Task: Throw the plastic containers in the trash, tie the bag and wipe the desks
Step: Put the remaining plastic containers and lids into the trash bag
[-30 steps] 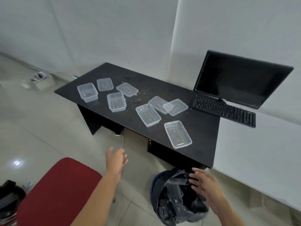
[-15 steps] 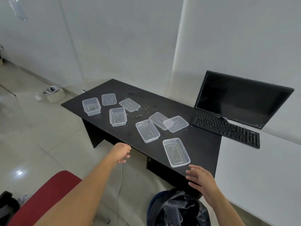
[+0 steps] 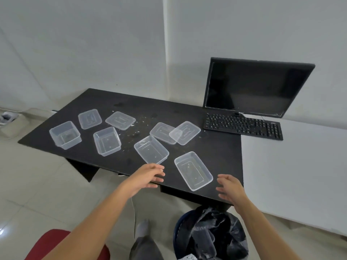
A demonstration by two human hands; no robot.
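Scene: black desk (image 3: 216,147) carries 4 open clear containers and 4 flat lids; a white desk (image 3: 291,175) abuts its right edge. Crumbs (image 3: 135,128) lie mid-desk.
Nearest container (image 3: 193,170): open side up, empty, near the front right corner of the black desk, just inside the front edge.
Long axis, nearest container: runs diagonally, far-left end toward the desk centre, near-right end toward the front right corner.
Second container (image 3: 151,149): just left of it, long axis on a similar diagonal, near corner close to the front edge.
Left hand (image 3: 148,176): empty, fingers loosely spread and slightly curled, over the front edge, just below the second container, apart from it.
Right hand (image 3: 230,188): empty, fingers spread and curved, just right of the nearest container, not touching it.
Trash bin (image 3: 210,233): black bag (image 3: 216,235) rumpled inside, on the floor below the front right corner.
Step judged: 2-handed reach for the front containers; none binned yet as far as seen.
Risk 1: thin slick walls may flex under a pinch, so a container could slip to the floor.
Risk 2: a sweeping hand could push a container off the front edge.
Risk 3: the bag folds partly close the opening, so a drop may bounce out.
Risk 4: overlapping lids (image 3: 175,133) near the keyboard (image 3: 242,125) may slide apart when lifted.
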